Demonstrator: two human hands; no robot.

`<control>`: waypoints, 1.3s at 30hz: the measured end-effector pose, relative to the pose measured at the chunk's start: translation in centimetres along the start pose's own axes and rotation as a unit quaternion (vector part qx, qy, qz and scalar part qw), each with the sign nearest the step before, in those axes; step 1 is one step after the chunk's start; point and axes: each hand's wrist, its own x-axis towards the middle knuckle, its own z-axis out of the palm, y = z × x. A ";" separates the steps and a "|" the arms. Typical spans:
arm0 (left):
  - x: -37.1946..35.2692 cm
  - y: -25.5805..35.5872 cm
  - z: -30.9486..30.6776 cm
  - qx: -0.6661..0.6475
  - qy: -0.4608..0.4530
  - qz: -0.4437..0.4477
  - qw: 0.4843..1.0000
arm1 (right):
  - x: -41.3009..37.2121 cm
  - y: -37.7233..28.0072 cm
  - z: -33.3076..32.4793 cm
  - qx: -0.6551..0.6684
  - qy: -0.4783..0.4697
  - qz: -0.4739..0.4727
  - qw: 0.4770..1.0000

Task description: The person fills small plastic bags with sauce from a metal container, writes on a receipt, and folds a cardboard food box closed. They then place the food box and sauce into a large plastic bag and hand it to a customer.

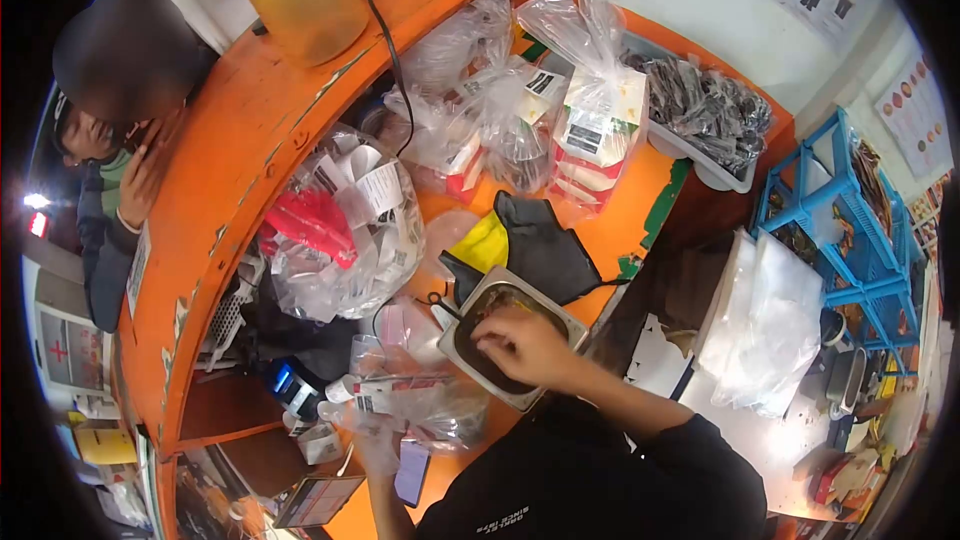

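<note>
My right hand (525, 345) reaches into a rectangular metal container (462, 352) with its fingers curled together. Whatever is between those fingertips is too small to make out. Some yellowish and brown bits lie at the container's far end. Lower left, my left hand (376, 452) is at the side of a clear plastic bag (440, 418), gripping its edge, with the fingers partly hidden by the plastic. White papers or packets show inside this bag. A phone-like purple slab (411, 472) lies beside my left wrist. Behind the container rests a black and yellow cloth bag (535, 250).
Tied plastic bags (600, 130) with red and white boxes stand at the back. A bag of paper slips (350, 230) sits left. A grey tray (725, 175) holds dark packets. A blue rack (850, 230) stands right. Beyond the orange counter (240, 170) is another person (115, 170).
</note>
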 end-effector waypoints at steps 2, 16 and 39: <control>-0.3 0.4 0.2 0.003 -0.002 0.013 1.000 | 1.3 1.0 -3.3 -0.015 0.066 0.026 0.997; -0.5 0.6 0.2 0.189 0.006 0.039 0.981 | 17.6 7.3 -22.0 -0.451 0.406 0.035 0.794; 0.0 -3.1 -1.8 0.226 -0.016 0.252 0.941 | 21.0 -34.1 -17.8 -0.297 0.284 -0.206 0.888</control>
